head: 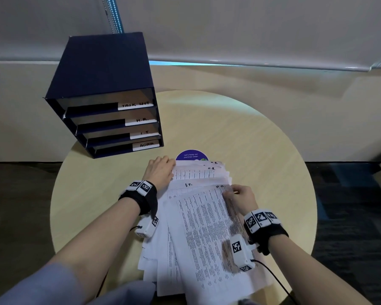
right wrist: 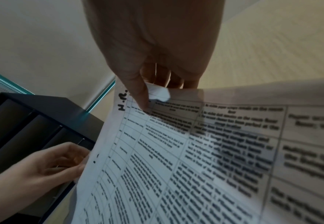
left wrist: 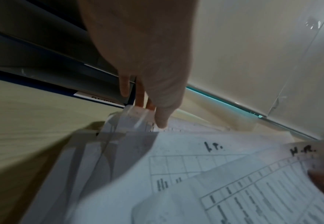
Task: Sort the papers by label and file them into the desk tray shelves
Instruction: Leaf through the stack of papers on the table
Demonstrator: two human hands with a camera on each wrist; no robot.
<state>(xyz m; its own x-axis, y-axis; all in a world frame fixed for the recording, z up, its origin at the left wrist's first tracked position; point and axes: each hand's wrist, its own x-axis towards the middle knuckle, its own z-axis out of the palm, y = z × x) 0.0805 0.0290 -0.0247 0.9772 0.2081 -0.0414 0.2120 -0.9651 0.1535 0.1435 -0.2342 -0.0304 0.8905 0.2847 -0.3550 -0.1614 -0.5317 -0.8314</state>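
A dark blue desk tray (head: 101,69) stands at the table's back left, its four shelves labelled TASK LIST, H.R. (head: 141,120), I.T. and ADMIN. A fanned stack of printed papers (head: 163,256) lies in front of me. My right hand (head: 231,191) pinches the top right corner of the top sheet (head: 207,227), marked H.R. (right wrist: 121,101), thumb on top and fingers beneath. A sheet marked I.T. (head: 188,185) shows under it. My left hand (head: 172,170) pinches the upper left corner of the lower sheets (left wrist: 136,119), thumb on top.
A round purple sticker (head: 191,155) peeks out beyond the stack. The round wooden table (head: 262,150) has bare surface to the right and left of the papers. A wall and a window blind stand behind it, with dark carpet below.
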